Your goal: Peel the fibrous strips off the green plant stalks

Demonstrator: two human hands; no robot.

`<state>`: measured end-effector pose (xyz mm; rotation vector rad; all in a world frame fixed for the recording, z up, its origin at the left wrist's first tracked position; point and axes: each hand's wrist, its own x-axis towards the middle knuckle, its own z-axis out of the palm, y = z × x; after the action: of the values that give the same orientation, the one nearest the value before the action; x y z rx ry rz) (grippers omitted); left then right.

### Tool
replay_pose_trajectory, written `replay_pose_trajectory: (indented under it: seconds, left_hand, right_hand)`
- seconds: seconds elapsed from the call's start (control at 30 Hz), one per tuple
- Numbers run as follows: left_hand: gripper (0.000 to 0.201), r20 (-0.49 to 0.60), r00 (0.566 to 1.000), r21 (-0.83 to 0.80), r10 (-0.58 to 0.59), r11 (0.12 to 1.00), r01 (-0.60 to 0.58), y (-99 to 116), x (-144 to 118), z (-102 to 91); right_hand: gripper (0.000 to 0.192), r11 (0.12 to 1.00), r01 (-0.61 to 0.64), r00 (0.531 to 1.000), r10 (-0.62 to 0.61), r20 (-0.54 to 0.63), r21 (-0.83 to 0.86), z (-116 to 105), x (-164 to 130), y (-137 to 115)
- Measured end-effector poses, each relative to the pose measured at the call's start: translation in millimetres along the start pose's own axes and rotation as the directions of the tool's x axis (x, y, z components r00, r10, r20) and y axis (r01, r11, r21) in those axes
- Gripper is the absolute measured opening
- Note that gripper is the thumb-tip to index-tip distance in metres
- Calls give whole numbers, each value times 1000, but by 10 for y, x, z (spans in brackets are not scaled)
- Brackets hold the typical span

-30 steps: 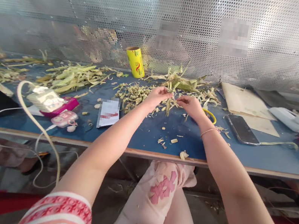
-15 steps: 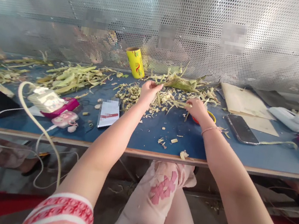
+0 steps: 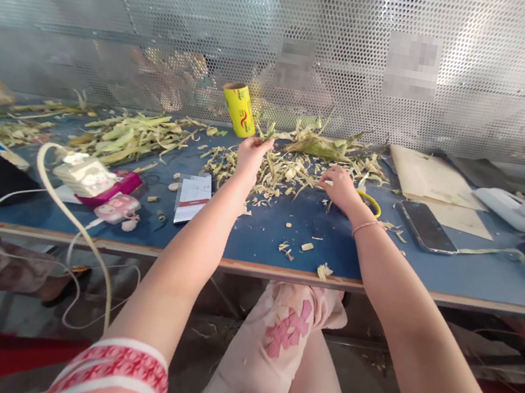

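My left hand (image 3: 251,154) is stretched out over a heap of pale green husk scraps (image 3: 292,165) on the blue table (image 3: 255,239), its fingers closed on a few husk strips near the heap's left side. My right hand (image 3: 341,187) lies at the right side of the same heap, fingers curled down onto the scraps; whether it grips any I cannot tell. A yellow ring (image 3: 372,203) shows just right of that hand.
A yellow roll (image 3: 239,109) leans against the perforated metal wall. More husks (image 3: 127,130) lie to the left. A phone (image 3: 424,226) and paper (image 3: 429,179) are on the right; a card (image 3: 193,194), a pink device (image 3: 114,207) and white cables (image 3: 54,208) on the left.
My hands were together in front of the heap; they have parted. The left hand has moved back and left with husk strips, the right has stayed low at the heap's right side.
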<state>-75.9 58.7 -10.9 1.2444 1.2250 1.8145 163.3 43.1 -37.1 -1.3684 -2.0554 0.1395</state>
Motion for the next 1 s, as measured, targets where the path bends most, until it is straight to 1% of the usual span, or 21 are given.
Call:
replay_pose_trajectory:
  seconds: [0.07,0.13,0.17,0.2,0.27,0.33,0.37,0.4,0.43,0.47,0.5,0.53,0.57,0.6,0.63,0.67,0.7,0.73,0.77,0.87,1.0]
  left_hand:
    - [25,-1,1000,4,1,1000,-1,-4,1,-14]
    - [25,-3,1000,0,0,1000,0,2,-4,-21]
    - [25,-5,1000,-3,-4,1000,4,7,-7,-21]
    - [25,-7,1000,-7,-12,1000,12,13,-10,-20]
    - [26,-7,1000,-14,-23,1000,23,24,-13,-15]
    - [27,-5,1000,-9,-25,1000,25,31,-13,-9]
    - [28,-3,1000,-1,-23,1000,23,33,-12,-7]
    - [29,0,1000,7,-20,1000,20,35,-12,-5]
    - [30,2,1000,13,-16,1000,16,37,-14,-4]
    - [30,1,1000,16,-14,1000,14,39,-17,-3]
    - [30,1,1000,19,-8,1000,8,41,-23,-2]
    - [30,2,1000,25,2,1000,-2,44,-30,0]
    - [29,1,1000,34,14,999,-14,48,-39,3]
    - [30,4,1000,45,25,999,-26,52,-50,7]
    - [30,17,999,55,38,998,-39,56,-62,13]
    - [30,45,998,63,48,997,-51,59,-74,20]
    - [31,85,995,64,51,996,-57,64,-88,29]
    - [30,136,990,59,47,997,-56,69,-102,40]
    - [30,190,981,51,38,998,-48,75,-118,50]
    - [27,307,952,66,-17,998,-3,102,-171,83]
    - [27,408,910,133,-74,991,21,124,-237,119]
  right_hand:
    - [7,982,-56,994,72,-83,181,-52,47,71]
    - [6,898,-163,950,255,-181,408,-118,100,196]
    - [4,829,-174,900,353,-256,531,-153,130,282]
    - [6,750,-156,833,450,-323,643,-187,160,382]
    - [15,656,-73,709,564,-423,751,-250,218,603]
    - [22,669,-59,560,636,-530,740,-303,254,794]
    - [27,687,-106,505,660,-557,719,-324,256,850]
    - [32,713,-178,490,662,-567,678,-339,246,867]
    - [37,751,-259,501,642,-580,608,-345,223,840]
    - [42,804,-327,537,590,-603,496,-341,189,768]
    - [47,870,-345,619,493,-612,352,-325,146,656]
    - [49,930,-307,731,367,-575,203,-296,98,513]
    - [47,974,-215,852,226,-473,77,-253,49,350]
    - [42,997,-81,948,76,-308,-1,-198,2,182]
    - [38,996,86,990,-88,-113,-21,-133,-39,20]
    - [38,966,256,965,-255,58,-11,-61,-74,-124]
    - [40,925,379,910,-372,181,-5,12,-102,-246]
    - [43,897,441,874,-423,237,-22,82,-124,-342]
    - [46,885,460,864,-429,264,-67,144,-141,-412]
    - [44,881,421,882,-341,326,-216,256,-177,-509]
    - [32,866,403,890,-296,348,-296,251,-207,-541]
